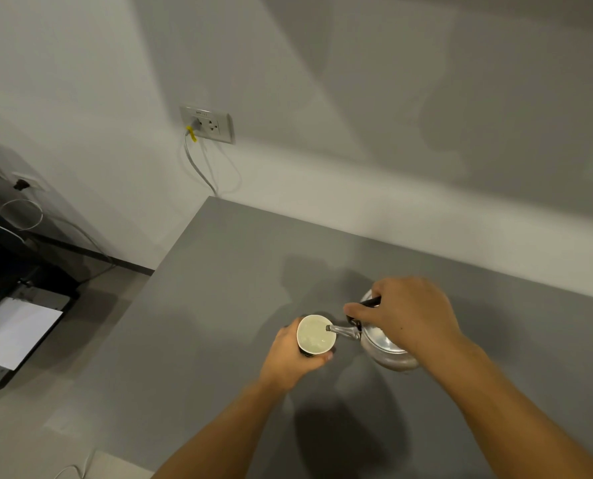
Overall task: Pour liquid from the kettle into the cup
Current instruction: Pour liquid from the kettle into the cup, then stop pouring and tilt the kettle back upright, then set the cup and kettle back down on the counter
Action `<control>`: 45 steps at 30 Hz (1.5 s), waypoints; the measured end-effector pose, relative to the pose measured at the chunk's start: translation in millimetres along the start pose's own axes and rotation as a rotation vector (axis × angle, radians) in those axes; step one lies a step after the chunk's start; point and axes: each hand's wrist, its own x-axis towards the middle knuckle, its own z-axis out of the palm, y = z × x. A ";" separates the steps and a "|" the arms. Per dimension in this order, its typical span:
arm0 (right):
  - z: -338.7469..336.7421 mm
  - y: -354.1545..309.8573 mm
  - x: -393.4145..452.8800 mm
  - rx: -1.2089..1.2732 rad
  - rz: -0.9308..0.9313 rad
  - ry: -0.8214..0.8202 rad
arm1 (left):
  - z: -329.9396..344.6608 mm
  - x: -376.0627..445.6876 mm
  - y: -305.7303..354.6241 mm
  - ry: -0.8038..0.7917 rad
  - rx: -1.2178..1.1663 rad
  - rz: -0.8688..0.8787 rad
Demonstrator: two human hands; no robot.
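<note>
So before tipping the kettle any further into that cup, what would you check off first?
1. Spout over the cup's mouth: ok, its tip sits inside the rim.
2. Cup steadied: ok, the left hand wraps its side.
3. Kettle held firmly: ok, the right hand grips the black handle.
4. Room left in the cup: cannot tell exactly; pale liquid shows inside, below the rim.
5. Spills on the grey table: ok, none visible.
6. Left hand's fingers clear of the stream: ok, they stay outside the cup.
</note>
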 end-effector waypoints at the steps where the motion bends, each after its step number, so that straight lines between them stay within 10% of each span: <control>1: 1.6 4.3 0.0 0.036 0.025 -0.014 | -0.5 -0.1 0.0 -0.001 0.009 -0.003; 29: 25.3 68.5 -59.8 0.426 0.190 0.023 | 27.5 -64.9 -16.2 0.147 0.352 -0.224; 45: 17.9 145.0 -23.8 0.556 0.266 0.055 | 93.7 -25.2 63.0 -0.025 0.418 -0.014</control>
